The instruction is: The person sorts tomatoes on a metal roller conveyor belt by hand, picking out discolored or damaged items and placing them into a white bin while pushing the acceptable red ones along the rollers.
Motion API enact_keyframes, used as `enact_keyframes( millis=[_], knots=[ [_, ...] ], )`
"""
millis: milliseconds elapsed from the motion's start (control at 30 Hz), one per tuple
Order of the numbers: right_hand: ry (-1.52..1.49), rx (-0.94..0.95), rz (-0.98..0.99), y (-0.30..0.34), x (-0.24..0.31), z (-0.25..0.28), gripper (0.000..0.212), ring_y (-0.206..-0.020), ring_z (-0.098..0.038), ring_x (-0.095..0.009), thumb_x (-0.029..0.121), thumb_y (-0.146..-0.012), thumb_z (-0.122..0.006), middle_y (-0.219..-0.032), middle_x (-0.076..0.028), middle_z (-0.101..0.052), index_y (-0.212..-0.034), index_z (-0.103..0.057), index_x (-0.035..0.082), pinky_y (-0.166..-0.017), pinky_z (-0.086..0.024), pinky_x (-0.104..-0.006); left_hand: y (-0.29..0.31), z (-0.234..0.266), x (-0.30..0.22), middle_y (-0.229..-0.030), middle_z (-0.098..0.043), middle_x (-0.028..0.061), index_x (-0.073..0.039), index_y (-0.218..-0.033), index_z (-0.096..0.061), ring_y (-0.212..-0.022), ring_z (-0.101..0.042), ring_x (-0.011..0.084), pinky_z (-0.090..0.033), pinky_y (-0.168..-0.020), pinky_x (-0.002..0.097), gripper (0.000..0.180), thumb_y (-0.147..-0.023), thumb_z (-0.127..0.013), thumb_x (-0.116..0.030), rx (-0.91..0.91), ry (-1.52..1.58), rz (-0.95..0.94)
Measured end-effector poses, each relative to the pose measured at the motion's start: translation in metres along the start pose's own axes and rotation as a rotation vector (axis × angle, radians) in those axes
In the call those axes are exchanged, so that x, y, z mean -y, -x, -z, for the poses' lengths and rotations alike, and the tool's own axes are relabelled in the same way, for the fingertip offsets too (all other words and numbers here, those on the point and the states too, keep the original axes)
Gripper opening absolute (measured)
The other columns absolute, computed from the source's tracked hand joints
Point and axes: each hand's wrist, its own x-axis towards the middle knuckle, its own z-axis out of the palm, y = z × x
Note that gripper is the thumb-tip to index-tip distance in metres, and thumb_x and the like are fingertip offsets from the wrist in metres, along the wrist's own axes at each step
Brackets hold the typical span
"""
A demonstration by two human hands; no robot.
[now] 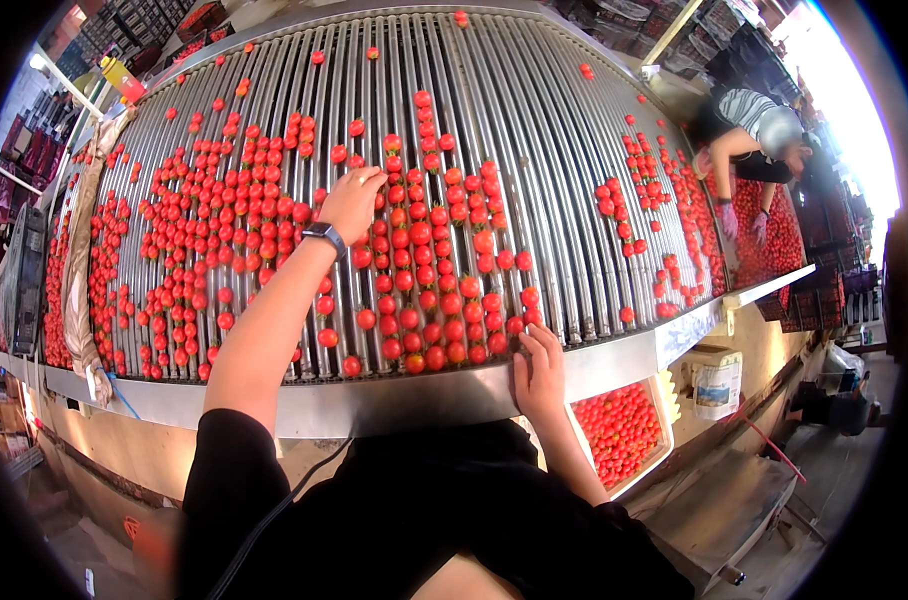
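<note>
Small red tomatoes (421,233) lie in rows on a metal roller conveyor (534,215), some with green stems. Over the middle of the rollers reaches my left hand (352,203), a dark watch (325,236) on its wrist. Its fingers are bent and close together, with the tips down beside a tomato; what they hold, if anything, is hidden. My right hand (541,368) rests at the conveyor's near metal rim (424,398), its fingertips beside the nearest tomatoes. The thumb there stands apart from the loosely bent fingers, and nothing shows in them.
Below the rim on the right sits a pale crate (664,440) full of tomatoes. A white bucket (717,385) is beyond it. At the conveyor's right end another person (749,130) in pink gloves bends over piled tomatoes (772,235). Crumpled brown sheeting (78,270) hangs on the left.
</note>
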Motion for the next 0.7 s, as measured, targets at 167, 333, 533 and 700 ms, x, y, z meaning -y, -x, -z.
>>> enact_keyframes(
  millis=[167,333,533,700],
  knots=[
    [0.006,0.001,0.005,0.001,-0.008,0.004,0.029,-0.115,-0.048,-0.037,0.005,-0.082,-0.059,-0.119,-0.018,-0.052,-0.111,-0.055,0.000,-0.096,-0.040,-0.0441,-0.040,-0.011,-0.003,-0.108,-0.055,0.0073,-0.008,-0.102,-0.061,-0.106,-0.051,0.0286,-0.043,-0.091,0.0397,0.024,-0.079,-0.056,-0.005,0.091,-0.183,-0.007],
    [0.042,-0.015,-0.029,0.003,-0.013,0.007,0.029,-0.115,-0.047,-0.038,0.005,-0.082,-0.059,-0.119,-0.018,-0.052,-0.110,-0.055,0.001,-0.097,-0.040,-0.0448,-0.058,-0.009,-0.003,-0.097,-0.055,0.0072,-0.011,-0.091,-0.066,-0.096,-0.053,0.0264,-0.043,-0.085,0.0399,0.018,-0.077,-0.056,-0.005,0.169,-0.352,-0.130],
    [-0.018,-0.040,-0.022,0.000,-0.018,0.014,0.029,-0.115,-0.047,-0.039,0.003,-0.082,-0.058,-0.119,-0.018,-0.052,-0.110,-0.054,0.001,-0.097,-0.039,-0.0452,-0.051,0.010,-0.010,-0.098,-0.057,0.0072,-0.009,-0.093,-0.064,-0.096,-0.055,0.0275,-0.043,-0.086,0.0397,0.017,-0.077,-0.066,-0.015,0.010,-0.143,-0.020],
    [-1.094,-0.114,-0.557,0.001,0.002,0.008,0.027,-0.114,-0.050,-0.031,0.014,-0.093,-0.048,-0.121,-0.016,-0.052,-0.117,-0.052,0.002,-0.094,-0.043,-0.0423,-0.002,0.029,-0.157,-0.088,-0.059,0.0078,-0.010,-0.086,-0.064,-0.084,-0.056,0.0242,-0.044,-0.077,0.0372,0.014,-0.076,-0.069,-0.019,0.157,0.610,-0.372]
  ],
)
